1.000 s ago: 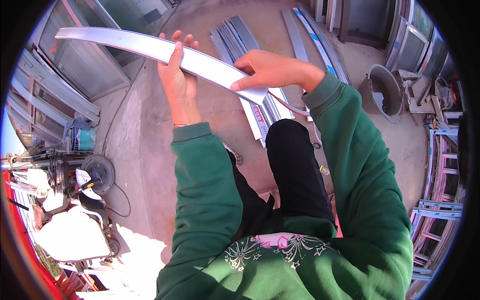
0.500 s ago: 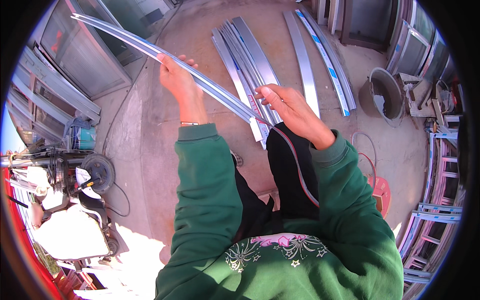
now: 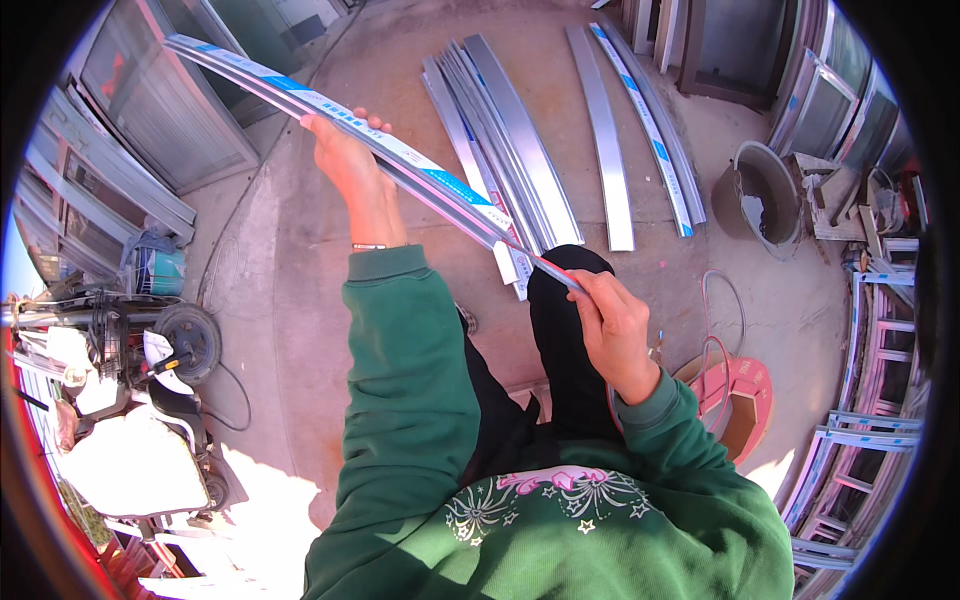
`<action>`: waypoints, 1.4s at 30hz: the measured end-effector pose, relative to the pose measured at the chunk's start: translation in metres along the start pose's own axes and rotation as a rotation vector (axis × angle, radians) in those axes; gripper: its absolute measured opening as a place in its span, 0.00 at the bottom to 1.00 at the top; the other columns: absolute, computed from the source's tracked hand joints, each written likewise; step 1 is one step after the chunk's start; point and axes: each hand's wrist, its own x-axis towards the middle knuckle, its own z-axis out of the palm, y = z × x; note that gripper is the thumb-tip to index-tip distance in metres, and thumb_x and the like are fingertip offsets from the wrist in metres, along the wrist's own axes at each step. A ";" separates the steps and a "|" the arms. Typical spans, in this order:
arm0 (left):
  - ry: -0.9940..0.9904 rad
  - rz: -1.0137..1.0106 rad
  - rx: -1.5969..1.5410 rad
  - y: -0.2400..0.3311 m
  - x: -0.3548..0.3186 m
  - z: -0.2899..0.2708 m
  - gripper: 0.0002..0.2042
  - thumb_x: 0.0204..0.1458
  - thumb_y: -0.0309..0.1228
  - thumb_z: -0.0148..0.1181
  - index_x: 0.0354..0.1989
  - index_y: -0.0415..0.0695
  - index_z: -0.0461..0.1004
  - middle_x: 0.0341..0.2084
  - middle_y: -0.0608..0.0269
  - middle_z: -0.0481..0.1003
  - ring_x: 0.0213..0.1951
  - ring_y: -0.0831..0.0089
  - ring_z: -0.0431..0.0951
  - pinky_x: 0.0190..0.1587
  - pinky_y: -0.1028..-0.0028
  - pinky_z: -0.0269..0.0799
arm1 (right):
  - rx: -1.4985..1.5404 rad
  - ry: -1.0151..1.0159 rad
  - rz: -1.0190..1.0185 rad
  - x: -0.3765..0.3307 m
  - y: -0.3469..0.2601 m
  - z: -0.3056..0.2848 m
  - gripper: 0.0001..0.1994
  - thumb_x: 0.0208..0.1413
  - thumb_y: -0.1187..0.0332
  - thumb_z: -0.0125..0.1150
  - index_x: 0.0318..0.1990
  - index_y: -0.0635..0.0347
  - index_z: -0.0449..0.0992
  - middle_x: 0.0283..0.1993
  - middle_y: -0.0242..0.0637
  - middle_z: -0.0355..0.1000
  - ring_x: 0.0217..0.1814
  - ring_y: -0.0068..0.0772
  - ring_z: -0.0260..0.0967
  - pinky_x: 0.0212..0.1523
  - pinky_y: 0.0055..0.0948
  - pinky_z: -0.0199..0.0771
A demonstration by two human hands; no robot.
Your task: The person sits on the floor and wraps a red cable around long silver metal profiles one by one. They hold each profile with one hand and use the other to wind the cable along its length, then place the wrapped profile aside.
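Note:
My left hand (image 3: 352,170) is wrapped round a long aluminium profile (image 3: 440,185), faced with white and blue film. The profile slants from the upper left down to my right knee. At its near end a thin grey and red sealing strip (image 3: 548,266) emerges. My right hand (image 3: 614,330) pinches that strip between thumb and fingers, just off the profile's end over my knee. More of the strip passes below my right wrist, partly hidden by the sleeve. Right of my leg stands a red and brown spool (image 3: 752,385), with loops of strip beside it.
Several aluminium profiles (image 3: 515,130) lie on the concrete floor ahead, with more (image 3: 600,140) to their right. A dark bucket (image 3: 757,200) stands at the right, near stacked window frames (image 3: 860,400). On the left are a wheeled machine (image 3: 190,345) and leaning glazed panels (image 3: 165,110).
The profile has turned, so its blue and white film now shows. My right hand has moved down and right and now pinches the strip. More of the spool has come into view.

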 end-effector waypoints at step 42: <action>0.024 0.014 0.200 0.008 -0.001 -0.002 0.26 0.67 0.53 0.41 0.39 0.36 0.67 0.29 0.56 0.72 0.24 0.69 0.74 0.28 0.69 0.76 | 0.770 -0.504 0.504 0.038 -0.009 0.028 0.07 0.67 0.70 0.55 0.41 0.67 0.75 0.25 0.34 0.75 0.17 0.14 0.63 0.18 0.16 0.59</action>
